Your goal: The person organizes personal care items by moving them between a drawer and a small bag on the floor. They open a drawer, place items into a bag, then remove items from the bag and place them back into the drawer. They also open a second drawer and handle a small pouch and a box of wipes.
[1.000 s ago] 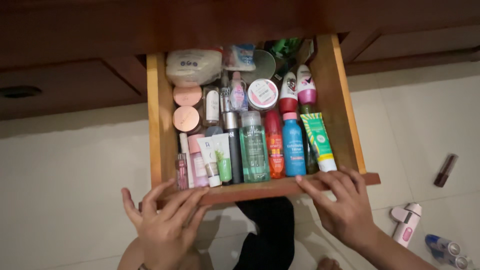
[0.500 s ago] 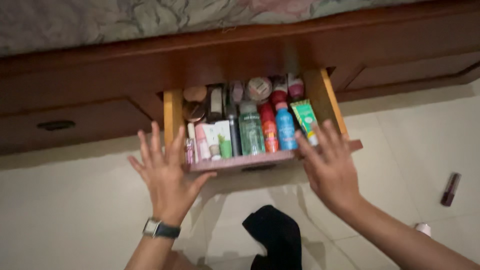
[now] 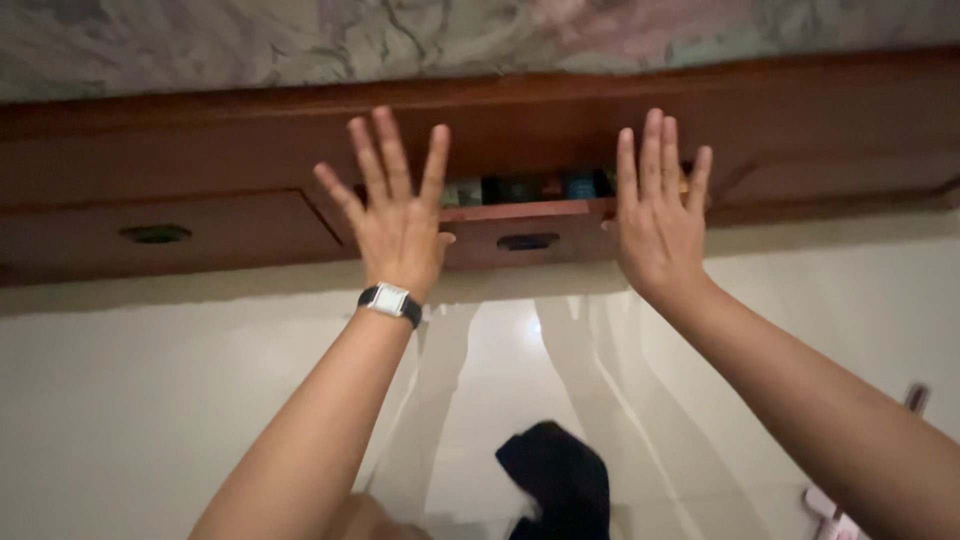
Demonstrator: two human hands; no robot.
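Observation:
A brown wooden drawer (image 3: 527,240) under a bed frame stands almost pushed in, with only a thin gap showing the tops of several bottles (image 3: 520,189). My left hand (image 3: 395,215) presses flat on the drawer front's left end, fingers spread, a watch (image 3: 390,300) on the wrist. My right hand (image 3: 660,215) presses flat on the right end, fingers straight. Neither hand holds anything. A dark oval pull (image 3: 527,241) sits in the middle of the drawer front between my hands.
A second shut drawer (image 3: 155,235) with an oval pull lies to the left. A floral mattress (image 3: 300,40) tops the frame. On the pale tiled floor lie a black cloth (image 3: 555,480), a pink-white object (image 3: 830,510) and a dark tube (image 3: 915,397).
The drawer has slid from wide open to almost shut under both palms. My hands moved away from me with it, and the bottles went nearly out of sight.

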